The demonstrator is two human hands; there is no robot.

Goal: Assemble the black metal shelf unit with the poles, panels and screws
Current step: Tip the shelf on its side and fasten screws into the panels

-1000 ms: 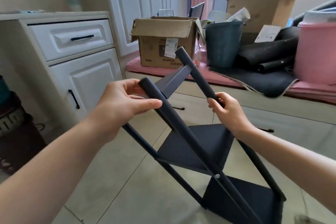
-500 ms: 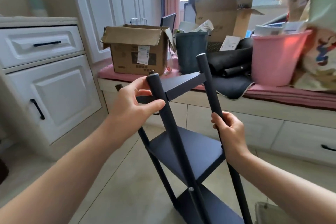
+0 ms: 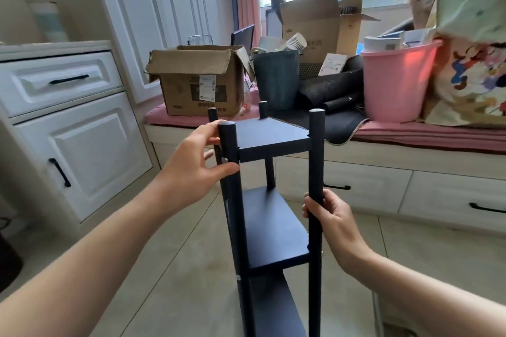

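Shelf unit (image 3: 271, 216) stands upright on floor (image 3: 169, 268). Left hand (image 3: 195, 163) grips its near-left pole (image 3: 231, 200) at the top; right hand (image 3: 332, 217) grips its near-right pole (image 3: 316, 150) lower down

We see the shelf unit (image 3: 271, 200) standing upright on the floor (image 3: 169, 268), dead centre, before the window bench (image 3: 383, 161). Our left hand (image 3: 197, 167) sits at the top of the near left pole (image 3: 228, 200); our right hand (image 3: 328, 213) is lower, round the near right pole (image 3: 315, 161). Top panel (image 3: 269, 134) above, middle panel (image 3: 273, 230) below it. Cabinet (image 3: 68, 131) to the left. On the bench behind: cardboard box (image 3: 197, 82) left, bin (image 3: 275, 76) beside it, bucket (image 3: 397, 82) further right, second box (image 3: 320, 27) behind the bin.
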